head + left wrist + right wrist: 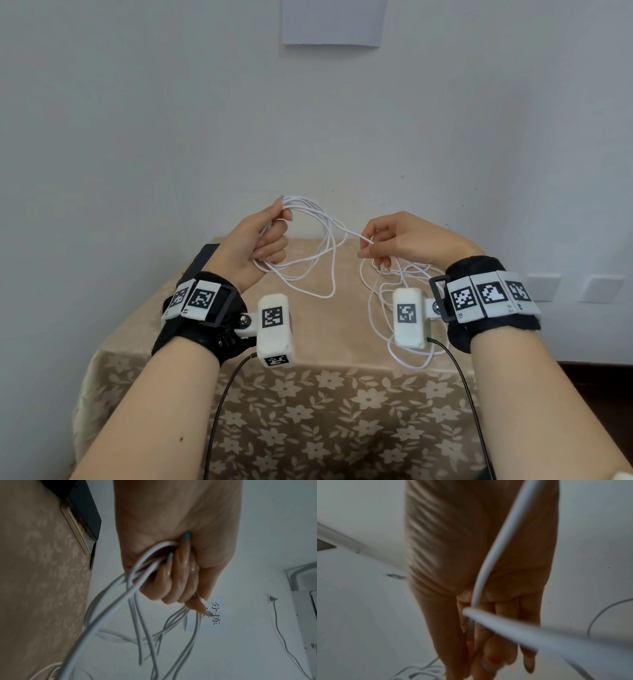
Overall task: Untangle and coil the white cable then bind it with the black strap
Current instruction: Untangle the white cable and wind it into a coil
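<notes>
Left hand: the left hand is up above the table, fingers curled tight round a bundle of cable loops; the left wrist view shows several strands squeezed in the fist.
Right hand: the right hand is raised level with it, thumb and fingertips pinching a single strand; in the right wrist view the fingers point away with the cable running down across the palm, blurred.
Cable between: one strand runs from the left fist across to the right pinch, off the table.
Cable, left part: loops hang from the left fist and sag toward the cloth.
Cable, right part: a loose tangle drops from under the right hand to the table, one loop reaching the near edge behind the wrist camera.
Strap: a flat black thing lies on the far left corner, half hidden by the left wrist; whether it is the strap, cannot tell.
Table: small, under a beige flowered cloth, against a white wall.
</notes>
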